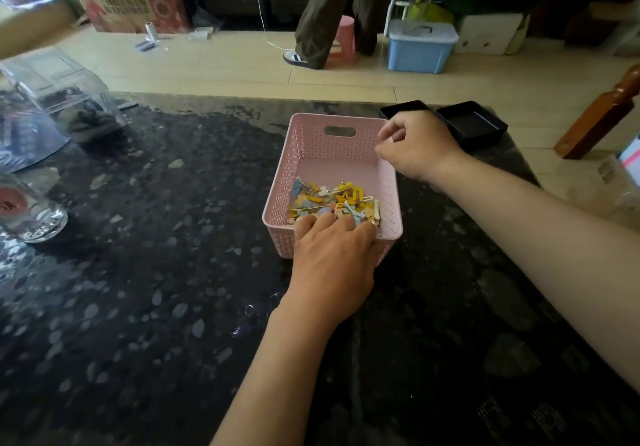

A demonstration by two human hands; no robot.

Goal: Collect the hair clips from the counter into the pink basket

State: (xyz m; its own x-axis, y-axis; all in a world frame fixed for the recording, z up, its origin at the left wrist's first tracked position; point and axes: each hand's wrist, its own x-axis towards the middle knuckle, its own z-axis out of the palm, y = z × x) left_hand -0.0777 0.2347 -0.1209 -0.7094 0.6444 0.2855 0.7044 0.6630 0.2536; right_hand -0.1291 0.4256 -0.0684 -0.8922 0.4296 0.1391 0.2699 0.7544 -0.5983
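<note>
The pink basket stands on the dark speckled counter, past its middle. A heap of yellow, blue and pale hair clips lies in its near half. My left hand rests over the basket's near rim, fingers curled down onto the clips; whether it grips any is hidden. My right hand hovers over the basket's far right corner, thumb and fingertips pinched together on something thin that I cannot make out.
Two black trays sit just beyond the basket at the right. Clear glass or plastic containers stand at the counter's left edge. A person's legs, a pink stool and a blue box are on the floor beyond.
</note>
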